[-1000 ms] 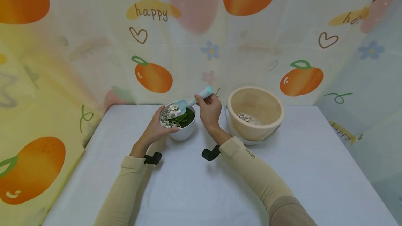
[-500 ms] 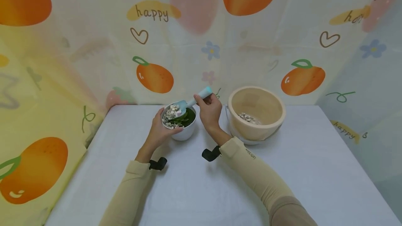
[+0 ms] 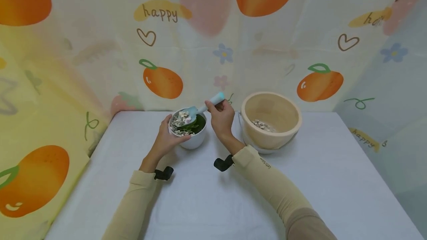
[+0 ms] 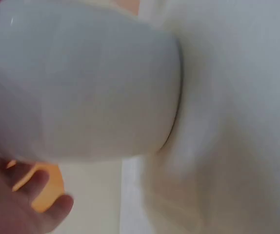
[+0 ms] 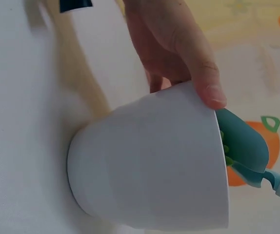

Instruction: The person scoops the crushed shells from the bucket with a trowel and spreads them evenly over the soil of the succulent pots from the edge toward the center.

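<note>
A white flowerpot (image 3: pixel 193 143) stands on the table, with green leaves (image 3: pixel 189 127) and pale pebbles (image 3: pixel 176 128) inside. My left hand (image 3: pixel 165 136) holds it from the left side, thumb at the near rim, as the right wrist view also shows. In my right hand (image 3: pixel 222 119), thumb and fingers pinch the handle of a light blue hand trowel (image 3: pixel 202 109). Its blade (image 5: pixel 245 141) tilts over the pot's mouth, bearing pebbles (image 3: pixel 184 117) above the leaves. The left wrist view shows mostly the pot's smooth side (image 4: pixel 91 83); the trowel is hidden there.
A larger beige bucket (image 3: pixel 247 132) with a thin handle stands right of my right hand. Some pebbles (image 3: pixel 263 125) lie at its bottom. White cloth covers the table (image 3: pixel 213 203). Behind rises a fruit-printed curtain (image 3: pixel 200 58), close to the table's back edge.
My left wrist has dropped slightly while its hand stays on the flowerpot. The trowel and right hand are almost still. The head view has shifted a little.
</note>
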`<state>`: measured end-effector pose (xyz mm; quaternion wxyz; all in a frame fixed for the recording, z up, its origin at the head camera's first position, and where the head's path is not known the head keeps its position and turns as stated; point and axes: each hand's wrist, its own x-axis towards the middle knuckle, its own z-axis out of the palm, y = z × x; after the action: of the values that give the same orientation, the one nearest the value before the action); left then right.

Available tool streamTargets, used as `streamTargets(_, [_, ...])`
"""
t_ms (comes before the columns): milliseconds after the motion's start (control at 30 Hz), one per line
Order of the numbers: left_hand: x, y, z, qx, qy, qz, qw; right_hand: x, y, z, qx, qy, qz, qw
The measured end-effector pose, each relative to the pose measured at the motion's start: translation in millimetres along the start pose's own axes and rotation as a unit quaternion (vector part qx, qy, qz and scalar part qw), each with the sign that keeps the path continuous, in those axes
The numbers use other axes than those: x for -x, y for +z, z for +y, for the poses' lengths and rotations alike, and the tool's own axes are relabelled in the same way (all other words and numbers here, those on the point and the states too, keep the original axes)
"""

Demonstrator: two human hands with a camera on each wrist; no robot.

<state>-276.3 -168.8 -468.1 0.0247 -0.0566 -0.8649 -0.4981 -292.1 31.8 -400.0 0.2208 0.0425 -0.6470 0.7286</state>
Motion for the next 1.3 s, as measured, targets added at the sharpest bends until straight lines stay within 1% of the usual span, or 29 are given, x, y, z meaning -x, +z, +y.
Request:
streamTargets(67, [-4.3, -5.0, -1.6, 0.007, 0.007, -0.021, 0.9997, 0.5, 0.4, 0.8, -0.002, -0.006, -0.004, 1.0000])
streamTargets(167, [-9.6, -10.5, -2.3, 0.010, 0.004, -0.052, 0.9986, 1.8, 0.6, 0.9, -0.002, -0.008, -0.008, 0.9999])
streamTargets(233, [-11.5, -11.9, -2.0, 0.012, -0.001, -0.064, 0.9979, 2.9, 0.7, 0.8, 0.002, -0.006, -0.010, 0.9999])
streamTargets(300, [-12.6, -11.4, -2.2, 0.017, -0.004, -0.068, 0.9975, 3.6, 0.7, 0.3, 0.005, -0.004, -0.012, 0.9999])
streamTargets(467, [-12.3, -9.5, -2.4, 0.019, -0.005, -0.053, 0.9984, 3.9, 3.6, -3.0, 0.008, -0.013, -0.013, 0.9998])
streamTargets(633, [-8.8, -4.7, 0.7, 0.023, -0.006, -0.023, 0.9995, 3.4, 4.1, -3.7, 0.015, -0.023, -0.007, 0.9996])
streamTargets(733, [-4.8, -1.5, 1.7, 0.009, -0.007, -0.004, 0.9999, 4.1, 3.4, -3.3, 0.017, -0.033, -0.002, 0.9993])
streamTargets(800, [-1.5, -0.8, 1.8, -0.010, -0.017, 0.006, 0.9998, 4.9, 4.1, -2.9, 0.015, -0.039, -0.001, 0.9991])
streamTargets(867, [0.9, 0.5, 3.2, -0.033, -0.026, 0.014, 0.9990, 5.0, 3.9, -3.0, 0.012, -0.039, -0.004, 0.9992])
streamTargets(1000, [3.9, 2.5, 6.9, -0.052, -0.028, 0.030, 0.9978, 5.1, 4.9, -1.9, 0.015, -0.033, -0.006, 0.9993])
streamTargets(1033, [4.2, 2.6, 7.9, -0.055, -0.026, 0.030, 0.9977, 4.9, 4.9, -2.0, 0.015, -0.032, -0.006, 0.9994])
streamTargets(1100, [3.7, 1.4, 8.8, -0.057, -0.022, 0.022, 0.9979, 4.6, 5.0, -2.3, 0.018, -0.029, -0.002, 0.9994])
streamTargets(1200, [1.9, -6.0, 6.6, -0.047, -0.015, -0.005, 0.9988, 5.6, 5.1, -5.9, 0.024, -0.024, -0.003, 0.9994])
streamTargets(1300, [-1.7, -16.2, 1.9, -0.036, -0.003, -0.033, 0.9988, 10.7, 4.3, -18.4, 0.031, -0.028, -0.009, 0.9991])
